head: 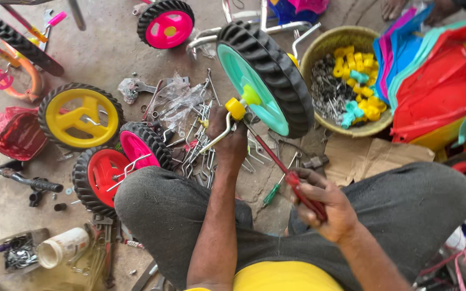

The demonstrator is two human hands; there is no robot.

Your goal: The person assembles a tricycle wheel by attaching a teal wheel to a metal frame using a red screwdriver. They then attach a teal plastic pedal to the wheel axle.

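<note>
Teal plastic forms the hub of the wheel (262,81), which is ringed by a black, deeply ribbed rubber tyre and is held tilted above the concrete floor (103,51), just in front of the person's knees. A yellow plastic cap (235,108) is seated at the axle, with a bent chromed metal bracket (216,139) running down from it. The left hand (228,141) is wrapped around this bracket just below the cap, its fingers closed tightly on the metal. The right hand (322,203) is clamped on the red handle of a screwdriver (282,167), fingers curled together, and the thin shaft is pointed up toward the axle.

Smaller wheels are laid on the floor to the left: a yellow-hubbed wheel (81,116), a red-hubbed wheel (101,175) and a pink-hubbed wheel (138,145), all with knobbly black tyres. Loose steel spanners and rods (198,134) are scattered between them. A round, olive-coloured basin (327,46) is set at the upper right, filled with dark bolts and yellow and teal plastic caps. Flattened brown cardboard (365,157) is spread below it. A white cylindrical tub (63,247) is lying on its side at the lower left, beside a clear plastic box (17,252) of dark metal parts; any label cannot be made out.
</note>
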